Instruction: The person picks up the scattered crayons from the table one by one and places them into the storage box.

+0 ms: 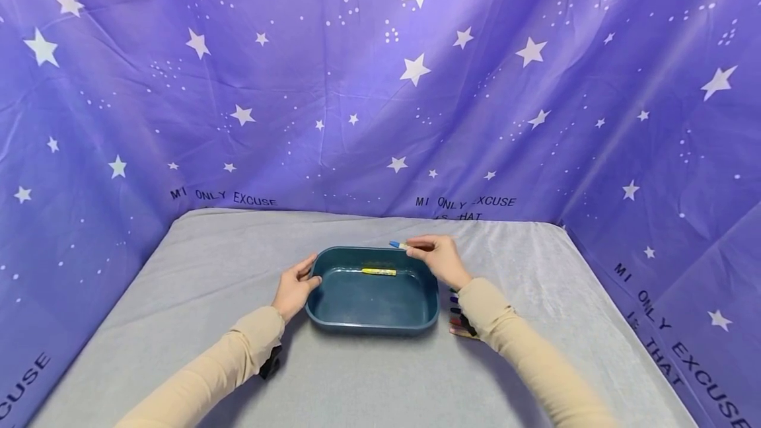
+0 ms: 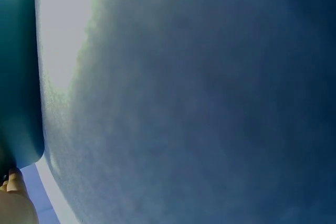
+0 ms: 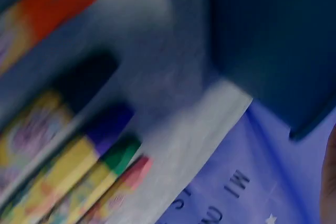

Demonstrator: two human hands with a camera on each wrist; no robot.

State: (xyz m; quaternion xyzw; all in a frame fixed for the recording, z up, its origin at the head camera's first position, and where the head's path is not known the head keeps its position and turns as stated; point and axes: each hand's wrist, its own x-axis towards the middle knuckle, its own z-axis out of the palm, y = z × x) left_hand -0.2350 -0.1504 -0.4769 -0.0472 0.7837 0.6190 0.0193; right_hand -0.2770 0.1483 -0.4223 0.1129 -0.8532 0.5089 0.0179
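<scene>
A dark teal plastic basin [image 1: 371, 302] stands on the cloth-covered table; its side [image 2: 18, 66] fills the left edge of the left wrist view. My left hand [image 1: 295, 286] grips its left rim, thumb inside and fingers outside. Near the back wall inside lies a yellow crayon [image 1: 378, 272]. Over the back right rim, my right hand [image 1: 441, 261] pinches a blue-tipped crayon [image 1: 397, 245], its tip pointing left. Partly hidden under the right wrist, several crayons lie beside the basin. The right wrist view shows an orange crayon [image 3: 65, 4], a black one [image 3: 86, 80] and a purple one [image 3: 107, 129] among them.
A green crayon [image 3: 122, 153] and a pink one [image 3: 137, 171] lie in the same row on the grey tablecloth [image 1: 368, 382]. Purple star-printed curtains [image 1: 333, 98] enclose the table at the back and both sides.
</scene>
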